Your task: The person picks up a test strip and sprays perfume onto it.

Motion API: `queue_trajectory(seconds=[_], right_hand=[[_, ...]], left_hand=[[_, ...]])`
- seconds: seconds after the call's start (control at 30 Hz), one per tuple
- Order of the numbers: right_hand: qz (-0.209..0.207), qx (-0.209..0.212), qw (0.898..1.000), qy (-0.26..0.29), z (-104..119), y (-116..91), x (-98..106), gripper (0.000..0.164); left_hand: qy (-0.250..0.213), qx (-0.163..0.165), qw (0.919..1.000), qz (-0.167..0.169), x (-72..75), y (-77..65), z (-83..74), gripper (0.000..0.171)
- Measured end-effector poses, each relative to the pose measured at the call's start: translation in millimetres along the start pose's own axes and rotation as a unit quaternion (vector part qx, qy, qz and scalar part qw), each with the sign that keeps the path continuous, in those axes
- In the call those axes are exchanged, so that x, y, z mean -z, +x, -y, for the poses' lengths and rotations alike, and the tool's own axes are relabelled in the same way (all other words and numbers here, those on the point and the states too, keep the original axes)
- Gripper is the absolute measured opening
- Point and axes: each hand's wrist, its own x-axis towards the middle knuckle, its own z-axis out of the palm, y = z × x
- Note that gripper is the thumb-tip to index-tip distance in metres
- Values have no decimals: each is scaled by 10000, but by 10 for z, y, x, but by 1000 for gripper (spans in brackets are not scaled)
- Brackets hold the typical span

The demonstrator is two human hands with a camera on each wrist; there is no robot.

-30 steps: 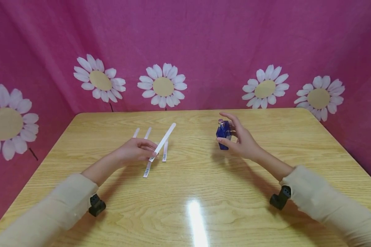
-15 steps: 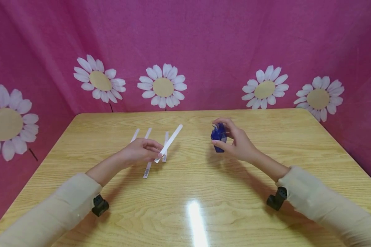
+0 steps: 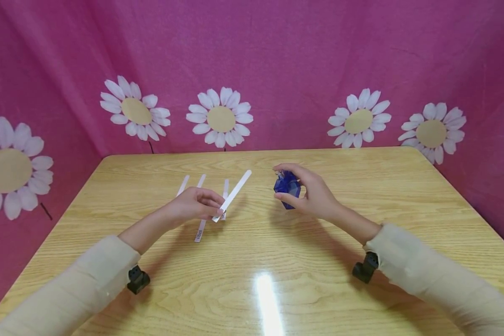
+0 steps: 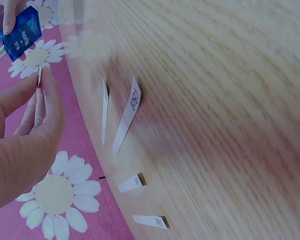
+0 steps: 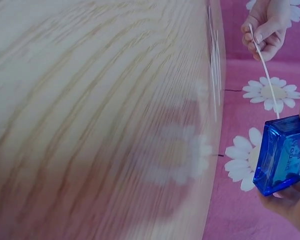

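My left hand (image 3: 197, 204) pinches one end of a white paper perfume test strip (image 3: 235, 192) between thumb and fingers. The strip slants up to the right above the table. My right hand (image 3: 315, 192) holds a blue glass perfume bottle (image 3: 287, 189) off the table, forefinger at its top by the sprayer, thumb on the near side. The bottle tilts leftward, towards the strip, with a gap between them. White lettering shows on the bottle (image 4: 23, 34) in the left wrist view. That view shows the held strip (image 4: 39, 77) nearly edge-on.
Several more white strips lie on the wooden table (image 3: 252, 261) beneath and beyond the left hand, among them one strip (image 3: 200, 231) with dark writing on its end. A pink curtain (image 3: 273, 56) with daisies hangs right behind the table's far edge.
My right hand has moved left with the bottle, tilting it more, its forefinger coming down onto the top. My left hand has shifted slightly right with the strip, so the two are closer.
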Motion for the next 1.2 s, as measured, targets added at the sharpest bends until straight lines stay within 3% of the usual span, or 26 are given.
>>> queue_trajectory(seconds=[0.4, 0.7, 0.93, 1.2], right_hand=[[-228, 239, 9978, -569, 146, -38, -63, 49], [-105, 298, 9993, -203, 199, -101, -16, 52], [5, 103, 9981, 599, 317, -169, 10, 48], [-233, 232, 9992, 233, 347, -217, 52, 47]], left_hand=[[58, 31, 10000, 13, -48, -1, 4, 35], [264, 30, 9996, -45, -53, -18, -4, 35], [157, -39, 9999, -27, -60, -14, 11, 35], [97, -56, 9999, -16, -63, -10, 13, 35]])
